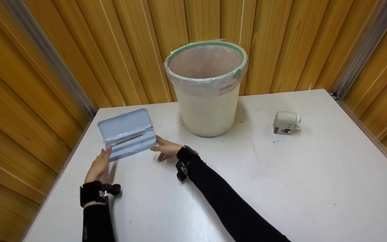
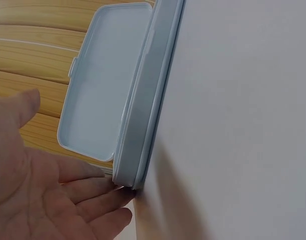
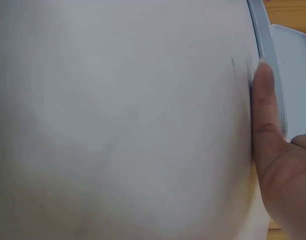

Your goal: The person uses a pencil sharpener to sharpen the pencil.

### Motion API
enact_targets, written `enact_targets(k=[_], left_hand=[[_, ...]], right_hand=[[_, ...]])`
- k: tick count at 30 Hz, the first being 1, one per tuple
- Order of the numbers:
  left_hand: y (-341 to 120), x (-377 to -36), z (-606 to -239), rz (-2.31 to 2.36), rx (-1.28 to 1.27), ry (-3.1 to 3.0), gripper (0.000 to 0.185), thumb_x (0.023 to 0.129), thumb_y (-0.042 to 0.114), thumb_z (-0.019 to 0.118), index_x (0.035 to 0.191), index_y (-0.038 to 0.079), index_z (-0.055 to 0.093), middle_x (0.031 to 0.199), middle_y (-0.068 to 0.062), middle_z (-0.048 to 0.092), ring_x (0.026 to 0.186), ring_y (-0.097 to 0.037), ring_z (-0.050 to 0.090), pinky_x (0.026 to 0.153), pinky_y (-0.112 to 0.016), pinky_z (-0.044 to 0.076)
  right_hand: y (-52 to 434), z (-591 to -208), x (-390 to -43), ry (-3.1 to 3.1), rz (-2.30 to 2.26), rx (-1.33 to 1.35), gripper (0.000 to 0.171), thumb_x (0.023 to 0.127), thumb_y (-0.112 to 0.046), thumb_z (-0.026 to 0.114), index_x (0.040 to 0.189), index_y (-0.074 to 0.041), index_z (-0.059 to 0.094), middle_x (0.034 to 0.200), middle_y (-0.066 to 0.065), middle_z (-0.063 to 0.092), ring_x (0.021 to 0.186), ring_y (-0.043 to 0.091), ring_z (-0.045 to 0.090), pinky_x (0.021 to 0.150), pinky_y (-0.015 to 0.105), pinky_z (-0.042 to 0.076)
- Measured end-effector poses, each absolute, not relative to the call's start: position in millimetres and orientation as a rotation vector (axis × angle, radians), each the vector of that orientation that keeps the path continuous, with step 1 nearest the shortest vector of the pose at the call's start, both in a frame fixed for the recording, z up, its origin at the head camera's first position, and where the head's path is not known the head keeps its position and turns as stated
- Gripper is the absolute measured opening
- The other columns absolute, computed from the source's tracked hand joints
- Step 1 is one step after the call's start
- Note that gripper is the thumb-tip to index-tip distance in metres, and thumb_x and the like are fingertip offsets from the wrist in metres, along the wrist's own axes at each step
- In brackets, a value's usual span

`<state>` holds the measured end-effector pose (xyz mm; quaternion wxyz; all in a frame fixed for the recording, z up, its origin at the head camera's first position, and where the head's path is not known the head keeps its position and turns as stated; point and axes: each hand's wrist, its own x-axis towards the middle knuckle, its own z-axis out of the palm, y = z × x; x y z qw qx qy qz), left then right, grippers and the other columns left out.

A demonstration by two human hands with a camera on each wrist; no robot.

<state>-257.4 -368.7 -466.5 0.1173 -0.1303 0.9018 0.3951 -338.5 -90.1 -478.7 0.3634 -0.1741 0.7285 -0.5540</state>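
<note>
Since it looks light, stiff and slightly slick, the case [image 1: 149, 135], lid [image 1: 125, 124] back, on the table [image 1: 281, 174] left, probably handles best by its short ends. Left hand [image 1: 99, 164] and right hand [image 1: 169, 149] are there, fingers loosely extended, apparently ungripped, right-wrist blur allowing; pen [image 1: 128, 139] inside, bin [image 1: 208, 111] bag-lined.

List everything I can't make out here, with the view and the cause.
- Inside bottom of the bin: head view, hidden by its near wall.
- Markings on the small beige object: head view, too small to read.
- Slim stick in the blue case: left wrist view, hidden by the case's side.
- Rest of the right hand: right wrist view, cut off by the right edge.
</note>
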Motion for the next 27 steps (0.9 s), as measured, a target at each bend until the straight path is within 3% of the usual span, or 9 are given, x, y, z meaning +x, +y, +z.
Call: enact_targets(k=[9,13,16,19,27], left_hand=[[-365,-261,-470,1.093,-0.380,2.732,0.084,0.103,0.056,0.013,0.152,-0.011,0.003,0.159,-0.032,0.001,0.147,-0.052,0.004,0.122,-0.059,0.009],[-367,-259,-470,0.972,-0.374,2.902,0.068,0.106,0.038,0.023,0.144,-0.019,0.029,0.149,-0.040,0.027,0.138,-0.057,0.028,0.116,-0.061,0.027],[-367,-257,-471,0.868,-0.385,3.044,0.056,0.104,0.025,0.034,0.132,-0.023,0.042,0.132,-0.045,0.044,0.124,-0.060,0.044,0.104,-0.063,0.040],[-366,-255,-471,0.815,-0.446,3.117,0.050,0.098,0.018,0.043,0.126,-0.023,0.048,0.124,-0.045,0.051,0.116,-0.060,0.051,0.097,-0.063,0.045],[-360,-249,-469,0.783,-0.530,3.134,0.041,0.085,0.001,0.055,0.121,-0.019,0.058,0.112,-0.038,0.063,0.104,-0.054,0.061,0.090,-0.058,0.051]], right_hand=[[-91,-481,-339,1.881,-1.421,-0.480,0.076,0.102,-0.024,0.052,0.159,-0.012,0.003,0.164,0.017,0.020,0.082,0.016,0.060,0.096,0.033,0.055],[-96,-479,-337,1.913,-1.495,-0.434,0.063,0.103,-0.018,0.050,0.157,-0.006,0.021,0.153,0.020,0.041,0.078,0.016,0.062,0.091,0.034,0.057],[-100,-477,-334,2.031,-1.579,-0.344,0.048,0.100,-0.014,0.054,0.144,0.002,0.045,0.130,0.022,0.063,0.069,0.014,0.064,0.080,0.031,0.061],[-104,-474,-332,2.261,-1.562,-0.324,0.035,0.094,-0.009,0.061,0.125,0.007,0.063,0.106,0.022,0.073,0.067,0.018,0.070,0.068,0.029,0.061],[-112,-469,-326,2.927,-0.891,-0.679,0.013,0.083,-0.002,0.073,0.095,0.003,0.072,0.094,0.014,0.075,0.089,0.027,0.072,0.076,0.031,0.058]])
